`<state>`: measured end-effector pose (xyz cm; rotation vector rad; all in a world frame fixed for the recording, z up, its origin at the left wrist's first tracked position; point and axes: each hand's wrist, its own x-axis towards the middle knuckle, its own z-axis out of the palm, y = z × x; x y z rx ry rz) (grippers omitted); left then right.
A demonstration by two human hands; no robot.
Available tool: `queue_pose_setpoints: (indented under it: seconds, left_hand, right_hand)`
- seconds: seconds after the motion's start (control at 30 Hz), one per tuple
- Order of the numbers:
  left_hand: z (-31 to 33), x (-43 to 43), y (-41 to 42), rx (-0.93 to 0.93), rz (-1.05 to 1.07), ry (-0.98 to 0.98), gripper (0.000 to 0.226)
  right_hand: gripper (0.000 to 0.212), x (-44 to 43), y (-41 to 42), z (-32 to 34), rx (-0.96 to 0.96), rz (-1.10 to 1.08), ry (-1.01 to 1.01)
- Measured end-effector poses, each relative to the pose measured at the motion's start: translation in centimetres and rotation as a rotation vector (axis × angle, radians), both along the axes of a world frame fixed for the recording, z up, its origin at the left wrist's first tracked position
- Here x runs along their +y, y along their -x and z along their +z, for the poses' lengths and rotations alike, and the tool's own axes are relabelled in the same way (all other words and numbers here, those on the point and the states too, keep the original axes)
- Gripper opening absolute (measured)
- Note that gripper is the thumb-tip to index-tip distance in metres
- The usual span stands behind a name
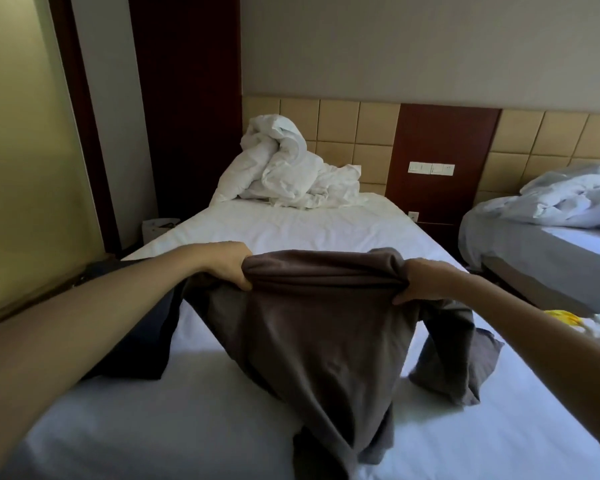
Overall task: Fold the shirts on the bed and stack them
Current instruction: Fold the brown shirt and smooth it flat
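step: spreading brown shirt point(312, 337) over the bed point(291, 226) | left hand point(227, 263) and right hand point(418, 278) both clamped on its bunched far edge | tip: pull hands apart, lay flat, smooth sleeves first

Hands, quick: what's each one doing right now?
Left hand: closed, gripping the bunched edge of the dark brown fabric shirt.
Right hand: closed, gripping the same shirt.

Arms stretched forward, left hand point(227, 265) and right hand point(421, 280) gripping (fingers curled tight).
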<state>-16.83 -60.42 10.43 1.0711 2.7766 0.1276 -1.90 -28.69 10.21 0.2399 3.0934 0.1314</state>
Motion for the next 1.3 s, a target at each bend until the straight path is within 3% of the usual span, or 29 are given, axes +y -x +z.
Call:
queue_pose_setpoints:
  seconds: [0.13, 0.4, 0.47, 0.57, 0.67, 0.73, 0.8, 0.87, 0.9, 0.93, 1.0, 1.13, 1.2, 1.23, 1.3]
  left_hand:
    - [1.2, 2.9, 4.0, 0.293, 0.122, -0.142, 0.019]
    - [13.2, 6.7, 10.3, 1.102, 0.142, -0.464, 0.008]
    - [14.1, 7.1, 10.3, 1.232, 0.078, -0.535, 0.007]
    - [11.8, 6.6, 10.0, 1.314, 0.018, -0.464, 0.030]
    - [4.1, 5.7, 9.7, 1.283, 0.012, -0.283, 0.030]
    - [-2.8, 4.6, 8.8, 1.135, -0.028, -0.187, 0.024]
    - [-9.4, 3.2, 6.8, 0.751, 0.045, -0.010, 0.038]
    - [-15.4, 1.6, 4.1, 0.357, 0.043, 0.132, 0.050]
    - [-17.4, 0.9, 2.8, 0.233, 0.035, 0.145, 0.057]
    - [-18.7, 0.4, 1.9, 0.168, 0.035, 0.109, 0.063]
    - [-19.3, -0.2, 1.1, 0.118, 0.031, -0.026, 0.068]
    - [-17.7, -0.2, -0.2, 0.126, -0.097, -0.143, 0.080]
    - [-17.6, 0.2, -1.1, 0.116, -0.114, -0.189, 0.083]
    - [-17.7, 0.3, -1.5, 0.105, -0.113, -0.220, 0.076]
    - [-18.2, 0.3, -2.3, 0.074, -0.104, -0.346, 0.040]
  right_hand:
    - [0.040, 2.9, 5.7, 1.2, 0.358, -0.045, -0.239]
    - [0.027, 6.4, 13.3, 13.0, 0.867, -0.059, -0.343]
    - [0.029, 7.1, 13.7, 14.0, 1.009, -0.004, -0.397]
    - [0.043, 7.8, 13.0, 12.3, 1.120, 0.126, -0.486]
    - [0.059, 8.3, 11.6, 5.7, 0.960, 0.225, -0.486]
    - [0.054, 7.5, 9.8, 0.2, 0.745, 0.307, -0.462]
    - [0.039, 5.9, 7.1, -5.0, 0.437, 0.302, -0.279]
    - [0.031, 4.5, 3.9, -10.3, 0.107, 0.218, 0.050]
    - [0.035, 4.0, 2.5, -12.7, 0.008, 0.260, 0.116]
    - [0.052, 3.9, 1.6, -14.5, -0.062, 0.292, 0.136]
    - [0.084, 4.4, 0.4, -17.0, -0.062, 0.294, 0.140]
    - [0.067, 3.8, -0.7, -17.8, 0.025, 0.355, 0.124]
    - [0.072, 3.1, -1.5, -18.0, 0.052, 0.354, 0.146]
    - [0.074, 3.0, -1.9, -18.3, 0.059, 0.353, 0.166]
    - [0.066, 2.7, -3.0, -18.6, 0.124, 0.362, 0.165]
